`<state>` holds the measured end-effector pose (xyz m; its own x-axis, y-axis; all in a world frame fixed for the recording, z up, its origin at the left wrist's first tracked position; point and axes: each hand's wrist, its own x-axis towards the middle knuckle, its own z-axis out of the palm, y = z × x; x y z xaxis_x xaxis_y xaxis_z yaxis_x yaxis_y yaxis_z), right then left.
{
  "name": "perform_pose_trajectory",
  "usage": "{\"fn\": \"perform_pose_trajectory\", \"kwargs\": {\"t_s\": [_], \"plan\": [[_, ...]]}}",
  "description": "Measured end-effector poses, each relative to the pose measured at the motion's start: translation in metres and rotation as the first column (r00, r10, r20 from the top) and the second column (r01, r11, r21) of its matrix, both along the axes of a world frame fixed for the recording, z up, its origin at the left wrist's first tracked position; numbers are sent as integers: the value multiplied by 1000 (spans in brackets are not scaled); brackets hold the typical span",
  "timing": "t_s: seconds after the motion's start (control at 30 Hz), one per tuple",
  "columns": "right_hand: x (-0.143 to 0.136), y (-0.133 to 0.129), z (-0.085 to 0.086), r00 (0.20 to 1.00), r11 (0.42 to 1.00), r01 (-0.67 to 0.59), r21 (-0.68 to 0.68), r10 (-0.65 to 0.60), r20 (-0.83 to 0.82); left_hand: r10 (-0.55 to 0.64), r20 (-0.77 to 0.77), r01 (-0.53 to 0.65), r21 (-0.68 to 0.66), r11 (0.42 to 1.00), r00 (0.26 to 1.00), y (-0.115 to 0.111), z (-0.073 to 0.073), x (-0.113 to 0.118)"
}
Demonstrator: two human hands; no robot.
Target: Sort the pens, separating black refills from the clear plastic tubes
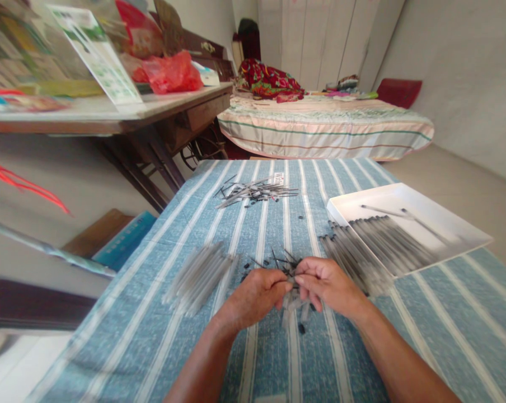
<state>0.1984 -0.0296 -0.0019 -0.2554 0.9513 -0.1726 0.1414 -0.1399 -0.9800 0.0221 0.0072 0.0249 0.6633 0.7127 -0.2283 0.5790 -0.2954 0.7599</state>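
Close together over the middle of the table are my left hand (265, 291) and my right hand (326, 284), fingertips nearly touching. Both are closed in a pinch; what sits between the fingertips is too small and blurred to name. Around and beneath them lie thin dark pen refills (275, 258), small black pen caps (302, 328) and short clear pieces (294, 310). A bundle of clear pen barrels (202, 277) lies left of my left hand. To the right of my right hand, a row of black-capped pens (349, 254) lies beside a white tray (404, 196).
More pens (393, 238) lie in the tray. A pile of pen refills (257, 191) is at the table's far side. The table wears a blue striped cloth (186, 358). A higher desk (152, 115) stands at left, a bed (320, 126) behind.
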Motion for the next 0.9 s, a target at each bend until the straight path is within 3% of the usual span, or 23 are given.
{"fn": "perform_pose_trajectory", "kwargs": {"t_s": [0.13,0.33,0.6,0.9], "plan": [[2,1,0,997,999,-41,12,42,-70,-2,-4,2,-17,1000,1000,0,0,0],[-4,0,-3,995,999,37,-17,-36,91,-2,17,2,0,1000,1000,-1,-2,0],[9,1,-1,997,1000,14,8,-14,-75,5,9,-5,-17,1000,1000,1,0,-3],[-1,-1,-4,998,999,40,-5,-40,49,13,14,-12,-20,1000,1000,-1,2,1]]}}
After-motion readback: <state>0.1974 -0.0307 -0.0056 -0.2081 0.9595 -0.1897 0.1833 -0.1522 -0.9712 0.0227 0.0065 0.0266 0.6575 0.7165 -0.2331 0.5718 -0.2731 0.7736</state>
